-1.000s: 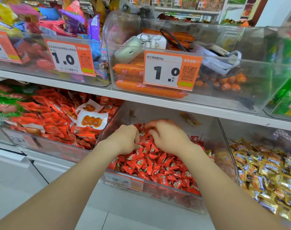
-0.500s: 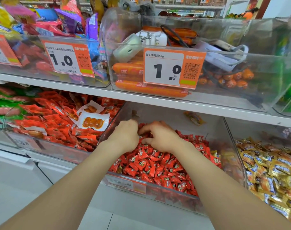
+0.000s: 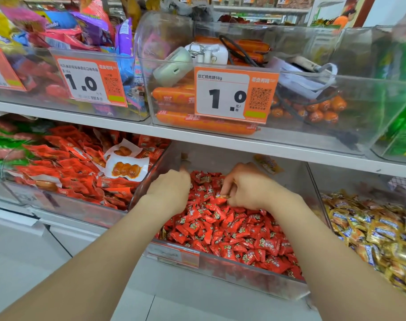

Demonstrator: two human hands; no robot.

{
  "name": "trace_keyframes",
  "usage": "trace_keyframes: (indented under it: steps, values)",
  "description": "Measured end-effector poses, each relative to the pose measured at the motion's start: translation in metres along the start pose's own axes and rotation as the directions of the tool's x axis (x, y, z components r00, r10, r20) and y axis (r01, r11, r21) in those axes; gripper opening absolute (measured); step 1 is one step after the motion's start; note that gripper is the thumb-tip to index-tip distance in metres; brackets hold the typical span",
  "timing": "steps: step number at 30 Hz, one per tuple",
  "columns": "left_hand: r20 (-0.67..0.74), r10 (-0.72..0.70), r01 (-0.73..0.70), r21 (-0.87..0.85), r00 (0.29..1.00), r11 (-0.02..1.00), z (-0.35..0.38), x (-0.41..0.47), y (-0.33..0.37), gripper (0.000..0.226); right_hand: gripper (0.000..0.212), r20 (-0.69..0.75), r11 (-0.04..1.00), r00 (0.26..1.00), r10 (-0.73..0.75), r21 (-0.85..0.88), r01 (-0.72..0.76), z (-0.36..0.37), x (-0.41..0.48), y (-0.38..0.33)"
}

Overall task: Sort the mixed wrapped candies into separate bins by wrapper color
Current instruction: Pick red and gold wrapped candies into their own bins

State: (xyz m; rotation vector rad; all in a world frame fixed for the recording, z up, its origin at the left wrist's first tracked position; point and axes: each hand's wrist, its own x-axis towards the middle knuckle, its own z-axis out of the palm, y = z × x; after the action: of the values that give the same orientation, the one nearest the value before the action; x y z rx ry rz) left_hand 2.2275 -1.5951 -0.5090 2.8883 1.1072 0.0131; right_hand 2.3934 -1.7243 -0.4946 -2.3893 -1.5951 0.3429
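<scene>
A clear bin (image 3: 243,273) on the lower shelf holds a heap of red wrapped candies (image 3: 232,230). Both my hands are inside it, near the back. My left hand (image 3: 169,189) digs knuckles-up into the candies at the back left; its fingertips are buried, so I cannot tell whether it holds anything. My right hand (image 3: 251,187) pinches a small gold-coloured wrapper (image 3: 224,196) just above the red heap. One orange-yellow packet (image 3: 268,164) lies alone against the bin's back wall. To the right, a neighbouring bin is full of gold wrapped candies (image 3: 370,230).
Left of the red bin, another clear bin holds red-orange snack packets (image 3: 70,172). The white shelf edge (image 3: 220,144) runs close above my hands. Upper bins carry sausages (image 3: 204,122) and an orange price tag (image 3: 234,93). White cabinet fronts lie below.
My hands, close together before, have spread apart; the right one shifted right and now pinches a gold wrapper. The view has tilted slightly downward and right.
</scene>
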Motion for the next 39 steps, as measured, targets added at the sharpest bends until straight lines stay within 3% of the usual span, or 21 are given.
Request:
trace_keyframes:
  steps: [2, 5, 7, 11, 14, 17, 20, 22, 24, 26, 30, 32, 34, 39]
  values:
    - [0.074, 0.007, -0.009, 0.026, 0.997, 1.0, 0.0, -0.001, 0.001, 0.056, 0.025, 0.046, 1.0, 0.999, -0.022, -0.014, 0.023, -0.003, -0.009, 0.0]
    - [0.152, 0.008, -0.005, -0.017, 0.988, 1.0, 0.0, -0.003, 0.002, 0.032, 0.028, 0.085, 0.996, 0.996, -0.005, 0.093, -0.003, -0.007, -0.021, 0.0]
    - [0.14, -0.001, 0.01, -0.067, 0.99, 0.998, 0.001, -0.001, 0.002, 0.015, 0.026, 0.086, 0.979, 0.996, 0.0, 0.205, -0.017, -0.008, -0.028, -0.001]
    - [0.124, -0.037, 0.064, -0.218, 0.992, 0.974, 0.008, 0.005, -0.003, 0.012, 0.018, 0.073, 0.955, 0.997, 0.017, 0.294, -0.038, -0.014, -0.04, -0.002]
    - [0.066, -0.056, 0.08, -0.472, 0.996, 0.878, 0.003, 0.007, -0.002, 0.02, 0.008, 0.074, 0.944, 0.995, 0.071, 0.318, -0.091, -0.016, -0.046, -0.004]
    - [0.034, -0.03, 0.045, -0.739, 0.999, 0.672, -0.012, 0.001, 0.001, 0.032, 0.025, 0.075, 0.95, 0.993, 0.091, 0.292, -0.109, -0.017, -0.048, -0.007]
    - [0.033, 0.014, 0.021, -0.852, 0.999, 0.523, -0.022, -0.006, 0.0, 0.036, 0.036, 0.068, 0.934, 0.985, 0.161, 0.312, -0.174, -0.016, -0.047, -0.007]
    - [0.061, 0.045, 0.029, -0.857, 0.997, 0.515, -0.023, -0.005, -0.001, 0.026, 0.031, 0.026, 0.908, 0.978, 0.209, 0.365, -0.204, -0.013, -0.042, -0.006]
    - [0.11, 0.094, 0.041, -0.839, 0.99, 0.543, -0.022, -0.003, -0.001, 0.018, 0.013, -0.051, 0.874, 0.967, 0.251, 0.441, -0.204, -0.012, -0.037, -0.004]
    - [0.145, 0.104, 0.066, -0.837, 0.984, 0.543, -0.019, 0.0, 0.0, 0.024, 0.014, -0.115, 0.854, 0.944, 0.31, 0.47, -0.223, -0.012, -0.031, -0.002]
    - [0.195, 0.063, 0.144, -0.874, 0.979, 0.464, -0.013, 0.008, 0.003, 0.024, 0.009, -0.222, 0.926, 0.906, 0.36, 0.202, -0.318, -0.008, -0.014, 0.005]
    - [0.232, 0.081, 0.183, -0.9, 0.969, 0.395, -0.01, 0.011, 0.006, 0.018, 0.016, -0.238, 0.918, 0.887, 0.395, 0.137, -0.372, -0.001, 0.0, 0.008]
    - [0.248, 0.061, 0.211, -0.911, 0.967, 0.354, -0.004, 0.019, 0.005, 0.027, 0.012, -0.244, 0.915, 0.882, 0.402, 0.062, -0.399, 0.006, 0.012, 0.006]
    - [0.293, -0.041, 0.287, -0.888, 0.955, 0.359, 0.008, 0.044, 0.009, 0.028, 0.037, -0.214, 0.935, 0.917, 0.336, -0.041, -0.352, 0.024, 0.034, 0.005]
